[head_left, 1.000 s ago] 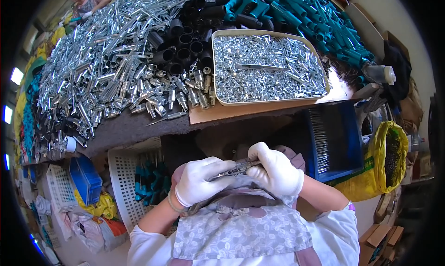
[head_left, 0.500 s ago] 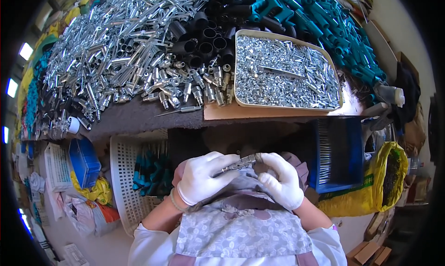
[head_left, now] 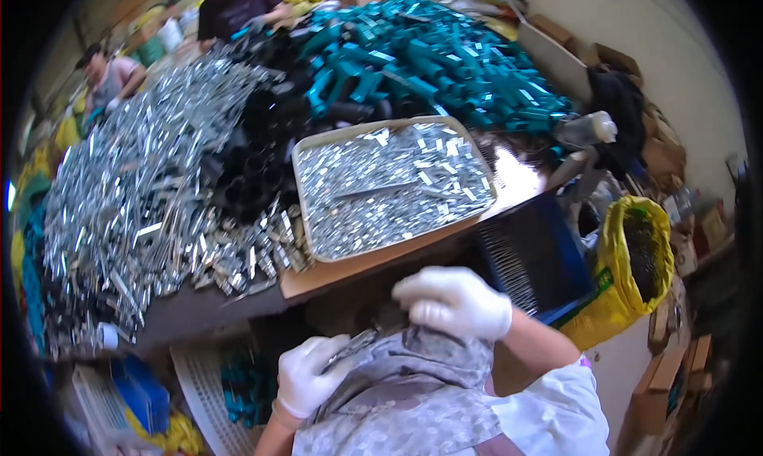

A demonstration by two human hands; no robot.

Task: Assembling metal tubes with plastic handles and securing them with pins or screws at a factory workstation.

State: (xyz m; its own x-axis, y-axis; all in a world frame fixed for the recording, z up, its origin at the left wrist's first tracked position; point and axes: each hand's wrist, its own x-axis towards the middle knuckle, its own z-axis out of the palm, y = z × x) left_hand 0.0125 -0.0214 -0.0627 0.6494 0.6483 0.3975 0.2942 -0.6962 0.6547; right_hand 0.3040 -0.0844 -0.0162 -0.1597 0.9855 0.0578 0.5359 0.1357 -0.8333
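**Both gloved hands at the apron, metal part in the left**

Your left hand (head_left: 306, 374), white glove, sits low at your lap. Its grip is closed on a small metal part (head_left: 350, 349), which pokes up and right out of the fingers toward the apron fold. Part is blurred, so its exact shape can't be told.

Your right hand (head_left: 455, 301), also gloved, is higher and to the right. Fingers curled together, pressed down on a bunched-up fold of the grey patterned apron (head_left: 429, 376). Whether it actually pinches the cloth or only rests on it, can't tell. The two hands are apart, with the apron fold between them.

Counter (head_left: 199, 313) edge runs just above your hands. On it:
- Tray (head_left: 311, 138), shallow and tan, full of small shiny metal pieces, directly beyond your right hand.
- Metal pile (head_left: 143, 209), a big heap of silver parts, left of the tray.
- Black tubes (head_left: 246, 162), stacked between pile and tray.
- Teal parts (head_left: 421, 66), heaped behind the tray.

Below the counter edge:
- Blue crate (head_left: 536, 257) just right of your right hand.
- Yellow sack (head_left: 636, 257) further right, open and dark inside.
- White basket (head_left: 211, 392) left of your left hand, with teal pieces in it.

Two other people stand at the far side of the counter, top left.
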